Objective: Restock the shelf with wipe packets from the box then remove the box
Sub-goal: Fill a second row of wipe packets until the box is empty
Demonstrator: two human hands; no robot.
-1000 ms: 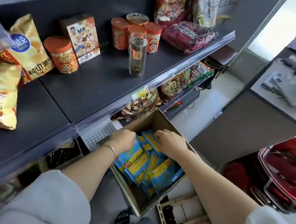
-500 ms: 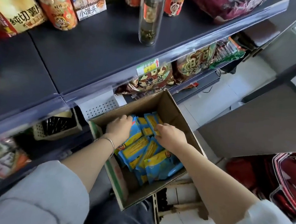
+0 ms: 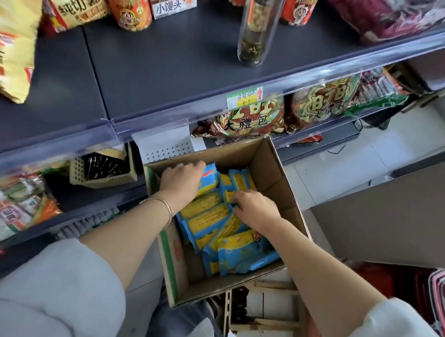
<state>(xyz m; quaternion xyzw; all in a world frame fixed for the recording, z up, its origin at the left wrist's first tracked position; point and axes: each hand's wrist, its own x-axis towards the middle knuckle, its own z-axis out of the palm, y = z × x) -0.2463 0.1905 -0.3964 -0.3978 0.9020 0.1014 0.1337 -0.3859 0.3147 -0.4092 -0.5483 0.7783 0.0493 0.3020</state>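
Inside the cardboard box [image 3: 270,170], at 6 o'clock from the dark shelf [image 3: 171,68], the blue-and-yellow wipe packets [image 3: 210,221] lay stacked. The left hand [image 3: 182,178] sat at the box's 10 o'clock corner, fingers curled against the packets; its grasp could not be confirmed. The right hand [image 3: 252,209], at 4 o'clock from the left hand, pinched wipe packets.

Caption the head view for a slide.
Left hand and right hand reach into the cardboard box of blue-and-yellow wipe packets below a dark snack shelf.
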